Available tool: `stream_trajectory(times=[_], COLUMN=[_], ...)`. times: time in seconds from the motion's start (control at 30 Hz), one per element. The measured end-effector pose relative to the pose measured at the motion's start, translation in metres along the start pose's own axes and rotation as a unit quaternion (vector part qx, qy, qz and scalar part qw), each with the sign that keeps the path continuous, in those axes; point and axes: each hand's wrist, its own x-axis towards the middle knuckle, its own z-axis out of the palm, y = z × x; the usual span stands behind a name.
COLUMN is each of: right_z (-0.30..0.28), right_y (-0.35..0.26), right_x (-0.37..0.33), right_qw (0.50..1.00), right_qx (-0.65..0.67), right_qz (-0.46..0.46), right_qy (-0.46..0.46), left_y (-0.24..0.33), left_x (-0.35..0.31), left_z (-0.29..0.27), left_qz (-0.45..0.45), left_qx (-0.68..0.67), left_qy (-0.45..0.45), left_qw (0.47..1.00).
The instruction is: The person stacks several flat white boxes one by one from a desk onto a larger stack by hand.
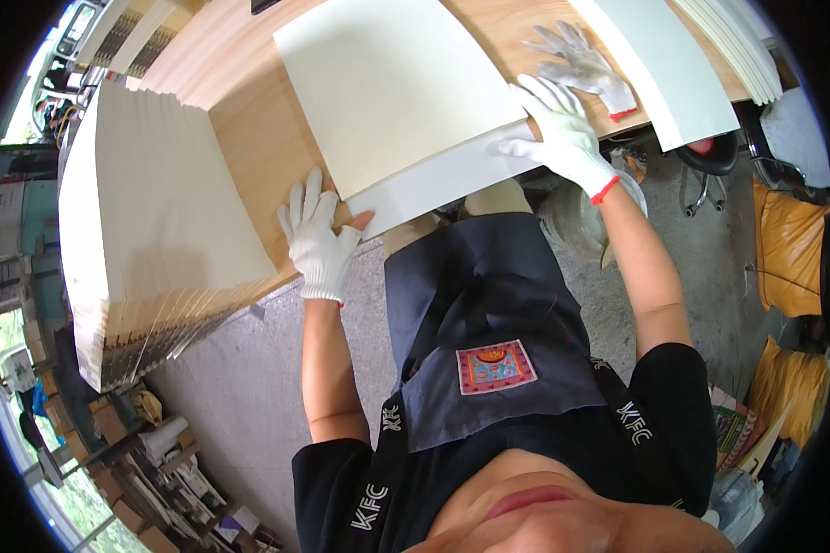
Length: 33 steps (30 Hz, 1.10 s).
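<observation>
A large cream sheet (pixel 401 88) lies on the wooden table in front of me. Along its near side runs a pale grey-white strip (pixel 443 180), which reaches the table's front edge. My left hand (pixel 318 230), in a white knit glove with the thumb tip bare, rests with fingers apart at the strip's left end, beside the sheet's near left corner. At the right end my right hand (pixel 558 129), gloved in white with a red cuff, lies with fingers stretched out over the sheet's edge and the strip. Neither hand grasps anything.
A tall stack of cream boards (pixel 171 194) stands on the left. A loose grey glove (pixel 586 69) lies beyond my right hand, near a long white panel (pixel 659 69). Below the table's right side are a round bucket (pixel 581 221) and a black stool (pixel 710 157).
</observation>
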Motion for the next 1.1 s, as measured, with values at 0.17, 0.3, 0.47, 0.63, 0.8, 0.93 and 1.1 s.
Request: stream_trajectory(times=[0.17,0.3,0.47,0.63,0.8,0.93,1.1], right_z=[0.0005,0.0043,0.0015,0.0021,0.0041,0.0009,-0.0003], right_y=[-0.0033,0.0002,-0.0003,0.0000,0.0031,0.0015,-0.0003], right_x=[-0.0014,-0.0031,-0.0039,-0.0038,-0.0049,-0.0033,-0.0038], right_qw=[1.000,0.999,0.999,0.999,0.998,0.999,0.999], right_qx=[0.011,0.014,0.011,0.034,0.045,0.033,0.041], right_qz=[-0.010,-0.021,-0.025,-0.022,-0.020,-0.019,-0.012], right_qy=[0.018,0.037,0.029,0.028,0.034,0.026,0.019], left_y=[0.0004,0.0047,0.0062,0.0013,0.0011,0.0035,0.0031], left_x=[-0.0014,-0.0010,-0.0007,0.0003,-0.0003,-0.0003,0.0006], left_z=[-0.0040,-0.0060,-0.0056,-0.0061,-0.0042,-0.0051,-0.0062], left_qz=[-0.008,-0.022,-0.018,0.003,-0.002,-0.007,-0.004], left_qx=[0.008,0.016,0.013,0.016,0.017,0.018,0.011], left_qy=[-0.012,-0.023,-0.018,-0.028,-0.029,-0.026,-0.031], left_qw=[1.000,0.999,1.000,0.999,0.999,0.999,0.999])
